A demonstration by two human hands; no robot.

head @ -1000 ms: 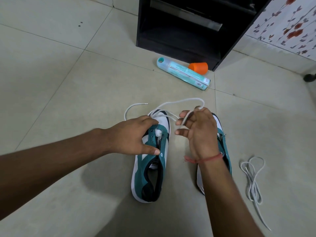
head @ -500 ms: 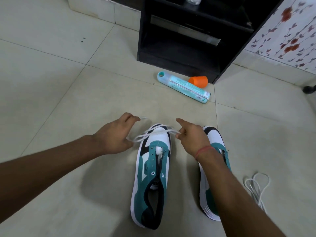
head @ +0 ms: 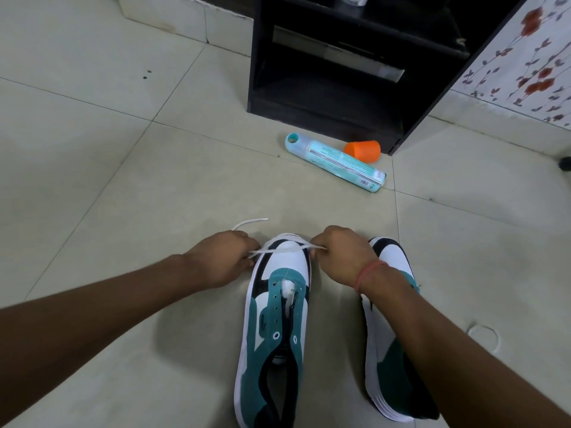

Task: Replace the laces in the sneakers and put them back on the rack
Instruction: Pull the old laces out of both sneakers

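Nearest you, the left sneaker (head: 275, 329) lies on the floor (head: 123, 196) with its toe pointing away, its eyelets bare and the tongue bunched in the opening. The right sneaker (head: 390, 359) lies just beside it, partly under your forearm, and it too looks unlaced. At the toe of the left sneaker your left hand (head: 221, 261) has its fingers curled round one run of the white lace (head: 282, 249), and your right hand (head: 341, 257) pinches the other run, so the lace stretches across the toe cap between them, one free tip trailing past your left hand.

Before threading, even up the two ends so both sides come out the same length. Start at the pair of eyelets nearest the toe, feed each tip in from the same side, and pull the bar flat without a twist. Straighten the tongue first, or it will bunch under the crossings.

A second white lace (head: 483, 335) lies looped on the floor to the right. Farther off are a teal bottle (head: 335, 162) and an orange cup (head: 363, 150), then the black rack (head: 340, 72), where both sneakers belong once laced.
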